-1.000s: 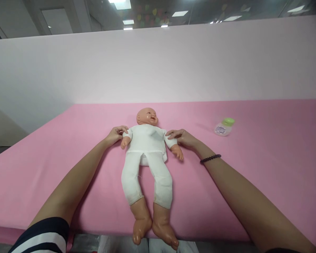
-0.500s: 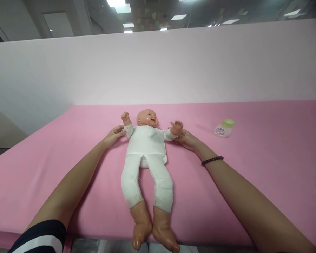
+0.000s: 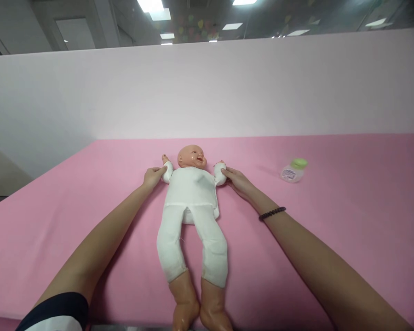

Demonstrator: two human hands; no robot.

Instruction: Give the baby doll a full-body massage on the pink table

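Observation:
A baby doll with a white cloth body lies on its back on a pink-covered table, head toward the far side and feet at the near edge. My left hand is closed on the doll's arm at the left of the view, fingers and thumb at the white sleeve. On the other side, my right hand pinches the doll's other arm, with the thumb against the sleeve. Both doll arms are bent upward beside its head. A dark beaded bracelet circles my right wrist.
A clear bottle with a green cap stands on the pink cover to the right of my right hand. Behind the table rises a white partition, with glass and ceiling lights above it.
The doll's arm in my right hand has swung up and inward toward its head, its palm turning out of sight. The other arm has tipped slightly, and my left hand shifted inward.

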